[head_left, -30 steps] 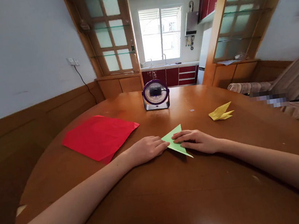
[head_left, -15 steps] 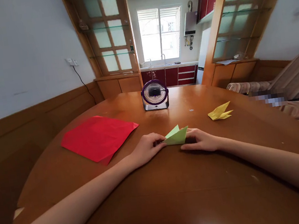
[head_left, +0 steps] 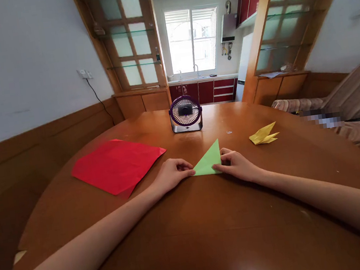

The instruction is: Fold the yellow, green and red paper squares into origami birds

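A person's left hand (head_left: 171,174) is pinching the left corner of a green paper triangle (head_left: 207,162), in front and slightly right of the purple fan (head_left: 185,111), as the right hand (head_left: 238,165) is gripping its right edge, thumb on the near face. It is probably weighing little, bending readily and creasing easily; its corners and bottom edge are likely offering the surest hold. Farther on, red paper (head_left: 117,165) is lying front-left of the fan, folded yellow paper (head_left: 262,134) front-right.

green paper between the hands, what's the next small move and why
Perhaps have the right hand press along the lower edge of the green paper: its thumb is on the triangle near that edge, while the left hand holds the left corner.
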### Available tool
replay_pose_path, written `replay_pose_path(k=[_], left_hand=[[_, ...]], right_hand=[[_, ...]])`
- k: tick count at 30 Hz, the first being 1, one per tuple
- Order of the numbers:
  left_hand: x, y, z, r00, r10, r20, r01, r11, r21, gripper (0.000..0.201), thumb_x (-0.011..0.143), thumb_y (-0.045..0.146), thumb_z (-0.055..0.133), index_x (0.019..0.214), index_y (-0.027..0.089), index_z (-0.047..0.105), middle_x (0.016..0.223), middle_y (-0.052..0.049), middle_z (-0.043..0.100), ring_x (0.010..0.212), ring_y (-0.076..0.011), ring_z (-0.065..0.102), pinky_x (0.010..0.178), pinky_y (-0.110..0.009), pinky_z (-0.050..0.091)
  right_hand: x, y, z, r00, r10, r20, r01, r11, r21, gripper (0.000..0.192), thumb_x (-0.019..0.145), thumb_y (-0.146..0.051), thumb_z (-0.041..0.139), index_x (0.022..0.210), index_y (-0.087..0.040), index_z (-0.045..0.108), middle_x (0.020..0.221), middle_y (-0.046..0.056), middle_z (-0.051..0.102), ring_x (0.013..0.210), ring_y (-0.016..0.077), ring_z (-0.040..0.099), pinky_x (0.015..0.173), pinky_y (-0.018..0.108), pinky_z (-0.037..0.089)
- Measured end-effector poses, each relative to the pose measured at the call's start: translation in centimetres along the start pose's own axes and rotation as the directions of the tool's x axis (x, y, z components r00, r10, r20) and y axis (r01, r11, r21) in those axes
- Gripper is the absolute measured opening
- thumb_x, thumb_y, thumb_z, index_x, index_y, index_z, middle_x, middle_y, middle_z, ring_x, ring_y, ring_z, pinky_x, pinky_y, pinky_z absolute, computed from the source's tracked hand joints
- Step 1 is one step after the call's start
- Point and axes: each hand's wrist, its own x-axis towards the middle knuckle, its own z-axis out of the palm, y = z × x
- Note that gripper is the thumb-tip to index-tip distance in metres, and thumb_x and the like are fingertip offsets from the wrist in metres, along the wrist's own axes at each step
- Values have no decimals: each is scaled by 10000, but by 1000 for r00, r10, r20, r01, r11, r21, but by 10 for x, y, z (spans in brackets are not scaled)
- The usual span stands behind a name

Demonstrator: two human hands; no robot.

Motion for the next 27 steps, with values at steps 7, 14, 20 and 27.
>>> replay_pose_path(k=[7, 14, 20, 27], left_hand=[[-1, 9, 1, 1000, 4, -6, -3, 975, 224, 270, 706, 422, 702, 841, 189, 716, 851, -40, 711, 801, -202, 639, 692, -280, 460], [-4, 27, 4, 999, -23, -30, 35, 890, 455, 192, 764, 345, 638, 860, 188, 693, 953, -70, 688, 925, -255, 630, 796, -355, 445], [-5, 20, 9, 999, -28, -35, 36, 965, 260, 162, 754, 294, 632, 847, 162, 646, 841, -53, 676, 770, -202, 623, 635, -280, 448], [-3, 9, 14, 996, 69, -60, -73, 995, -69, 347, 692, 216, 696, 1023, 137, 629, 775, -12, 627, 679, -139, 567, 614, -245, 442]], right_hand=[[0, -3, 0, 1000, 17, -17, -19, 995, -102, 278, 874, -425, 589, 788, -173, 665, 873, 50, 569, 784, 179, 562, 745, 349, 484], [0, 0, 4, 997, 19, -75, -17, 1000, 25, 262, 824, -407, 643, 897, -183, 530, 973, 63, 539, 807, 180, 572, 729, 358, 537], [0, 2, 8, 992, -54, -116, 78, 974, 212, 438, 811, -369, 661, 1181, -217, 481, 1213, 101, 493, 1042, 227, 590, 914, 420, 557], [-2, 2, 6, 957, -163, -240, 199, 971, 132, 576, 837, -344, 636, 1346, -270, 377, 1371, 109, 410, 1253, 281, 462, 1015, 483, 486]])
